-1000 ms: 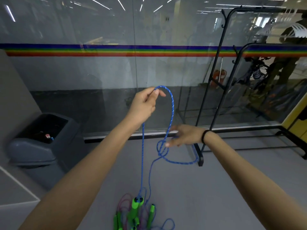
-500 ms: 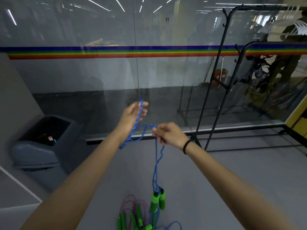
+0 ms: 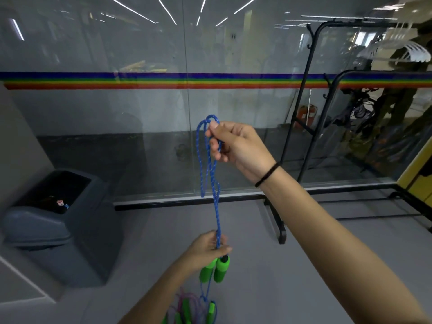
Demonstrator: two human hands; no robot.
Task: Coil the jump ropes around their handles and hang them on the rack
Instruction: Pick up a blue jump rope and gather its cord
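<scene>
Head view: the rope is hanging doubled between both hands. The right hand is holding high, fingers curling round the top loops. The left hand is pinching the strands just above the handles.

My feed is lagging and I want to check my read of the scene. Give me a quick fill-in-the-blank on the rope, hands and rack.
The right hand holds up loops of a rope coloured ___.
The left hand grips that rope just above two ___ handles.
The black rack stands on the ___ side of the view.
Missing words: blue; green; right.
</scene>
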